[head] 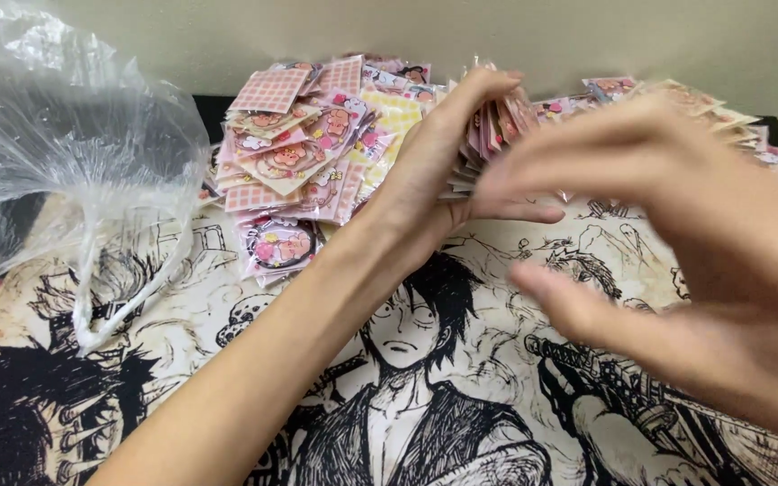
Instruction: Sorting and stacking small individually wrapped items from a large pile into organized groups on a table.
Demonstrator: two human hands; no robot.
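Gripping a stack of packets, left hand; right hand open, empty; plastic bag nearby.

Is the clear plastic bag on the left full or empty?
Seems empty: the clear plastic bag looks crumpled and see-through, with no packets visible inside. The pink packets lie heaped outside it.

Fanned stack of pink packets, upright, gripped above mat.
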